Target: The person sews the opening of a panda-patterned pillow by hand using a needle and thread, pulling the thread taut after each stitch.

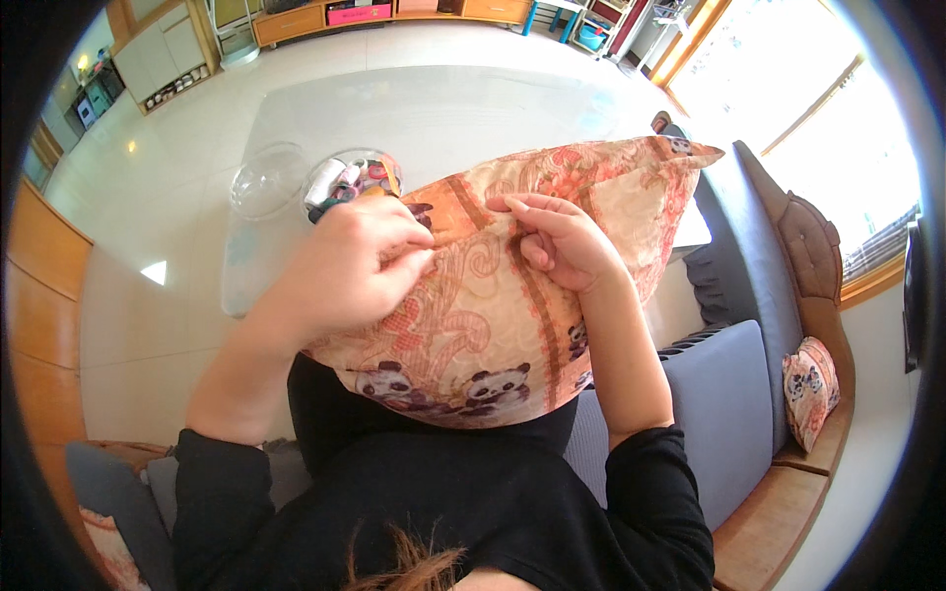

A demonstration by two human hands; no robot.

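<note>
A stuffed cushion printed with pandas, hearts and scrolls rests on my lap, with a seam running across its upper side. My left hand pinches the fabric by this seam between thumb and fingers. To the right, my right hand hovers over the brown printed stripe, thumb and forefinger tips together and the other fingers curled. Anything thin between those tips, such as a needle or thread, is too small to make out. Beyond my left hand stands a clear round container with thread spools and other sewing supplies.
A glass-topped table lies ahead, with a clear round lid beside the container. The grey sofa curves round on the right, where a matching cushion leans. A low wooden cabinet lines the far wall.
</note>
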